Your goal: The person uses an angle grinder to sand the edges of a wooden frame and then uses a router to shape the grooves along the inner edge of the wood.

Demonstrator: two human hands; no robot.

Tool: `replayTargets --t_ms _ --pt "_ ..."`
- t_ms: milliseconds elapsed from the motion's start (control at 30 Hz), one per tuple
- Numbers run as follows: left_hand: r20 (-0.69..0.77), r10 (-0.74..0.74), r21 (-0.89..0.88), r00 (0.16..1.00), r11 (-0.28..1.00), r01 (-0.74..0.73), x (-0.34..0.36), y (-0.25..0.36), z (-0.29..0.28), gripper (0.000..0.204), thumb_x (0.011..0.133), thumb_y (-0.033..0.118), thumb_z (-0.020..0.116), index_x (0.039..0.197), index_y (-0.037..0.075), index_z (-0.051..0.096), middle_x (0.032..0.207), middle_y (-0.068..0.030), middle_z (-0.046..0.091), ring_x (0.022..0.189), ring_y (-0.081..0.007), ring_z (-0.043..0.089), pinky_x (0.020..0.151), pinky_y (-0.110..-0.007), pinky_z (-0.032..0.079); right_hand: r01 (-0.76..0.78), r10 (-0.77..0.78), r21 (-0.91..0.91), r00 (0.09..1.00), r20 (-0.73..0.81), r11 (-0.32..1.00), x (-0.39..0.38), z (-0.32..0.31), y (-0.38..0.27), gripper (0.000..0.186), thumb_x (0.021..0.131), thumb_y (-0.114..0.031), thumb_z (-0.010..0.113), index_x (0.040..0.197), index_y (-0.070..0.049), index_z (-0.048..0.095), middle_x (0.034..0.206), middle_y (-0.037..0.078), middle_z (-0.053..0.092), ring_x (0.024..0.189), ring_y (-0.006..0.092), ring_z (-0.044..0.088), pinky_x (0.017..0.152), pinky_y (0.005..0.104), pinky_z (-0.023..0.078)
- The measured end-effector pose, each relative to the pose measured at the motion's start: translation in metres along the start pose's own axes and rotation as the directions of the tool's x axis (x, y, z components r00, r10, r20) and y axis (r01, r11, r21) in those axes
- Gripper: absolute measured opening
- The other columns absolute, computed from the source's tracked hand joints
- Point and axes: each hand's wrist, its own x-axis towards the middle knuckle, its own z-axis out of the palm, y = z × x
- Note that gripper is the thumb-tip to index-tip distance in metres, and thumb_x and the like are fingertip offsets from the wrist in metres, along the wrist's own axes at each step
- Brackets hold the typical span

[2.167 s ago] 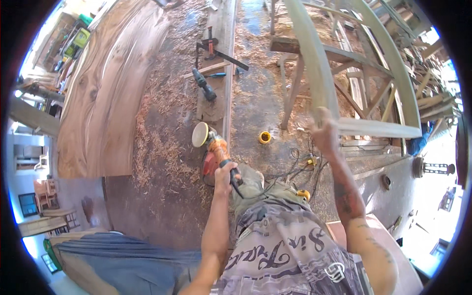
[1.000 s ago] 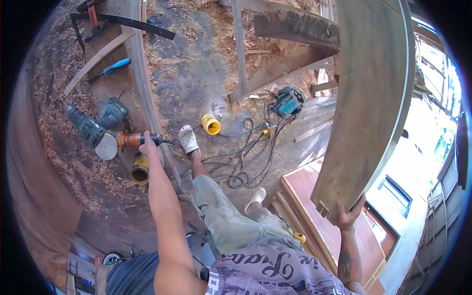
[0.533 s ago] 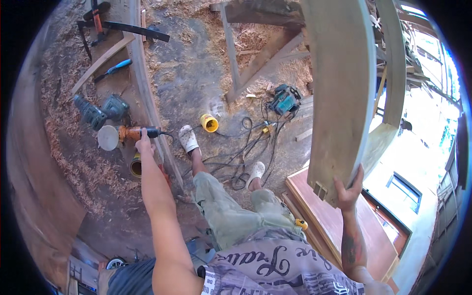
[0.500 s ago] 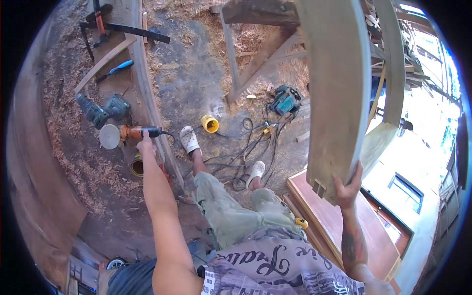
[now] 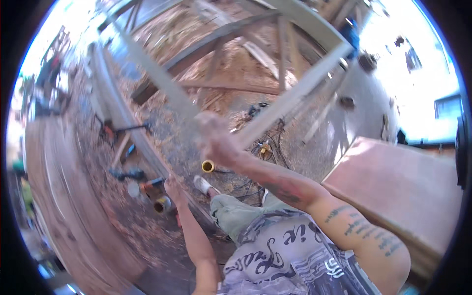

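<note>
My right hand [image 5: 216, 140], smeared by motion, is closed round the near corner of a pale wooden frame [image 5: 295, 98], whose long boards spread away to the far left and far right. Lower and to the left, my left hand [image 5: 173, 189] is beside the rear end of an angle grinder [image 5: 150, 184] with an orange body and a pale round disc. Blur hides whether its fingers touch the grinder. A dark teal power tool [image 5: 127, 174] lies just beyond the disc. The cut end of the frame under my right hand is hidden.
A yellow cylinder [image 5: 208, 166] stands near my feet among black cables [image 5: 280, 155]. A second cylinder [image 5: 162, 204] is by my left forearm. Long planks [image 5: 64, 182] lie at left, a reddish panel [image 5: 393, 177] at right. Wooden trestle beams [image 5: 221, 37] stand ahead over shavings.
My right hand has swung from the right to the middle, bringing the wooden frame with it. My left hand has shifted right along the grinder toward its rear end. The view has turned.
</note>
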Motion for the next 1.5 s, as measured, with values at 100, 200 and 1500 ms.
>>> replayTargets --t_ms 100,200,1500 --pt "0.043 0.467 0.265 0.883 0.847 -0.461 -0.052 0.142 0.113 0.048 0.102 0.033 0.059 0.127 -0.007 0.054 0.108 -0.0124 0.062 0.103 -0.0215 0.061 0.088 -0.034 0.05 0.265 -0.266 0.054 0.964 0.008 0.963 -0.056 -0.027 0.012 0.052 0.08 -0.01 0.071 0.128 -0.004 0.052 0.126 0.02 0.055 0.114 0.0399 0.056 0.097 0.0522 0.046" --pt "0.254 0.614 0.098 0.747 0.752 -0.651 -0.119 0.259 0.21 0.058 0.101 0.031 0.061 0.138 -0.011 0.046 0.132 -0.021 0.054 0.119 -0.0282 0.057 0.103 -0.036 0.043 0.287 -0.297 0.077 0.916 0.27 0.955 -0.16 -0.058 0.039 0.056 0.082 -0.022 0.069 0.134 -0.008 0.052 0.134 0.015 0.055 0.123 0.0351 0.054 0.107 0.0508 0.041" --pt "0.772 -0.017 0.634 0.635 -0.041 -0.772 -0.098 0.048 0.715 0.1 0.076 0.01 0.085 0.151 -0.008 0.023 0.144 -0.0277 0.042 0.129 -0.0361 0.049 0.102 -0.047 0.046 0.726 0.47 -0.44 0.181 0.864 0.529 -0.237 0.384 0.796 0.035 0.089 -0.044 0.066 0.107 -0.015 0.068 0.117 0.008 0.064 0.111 0.023 0.056 0.093 0.0521 0.045"
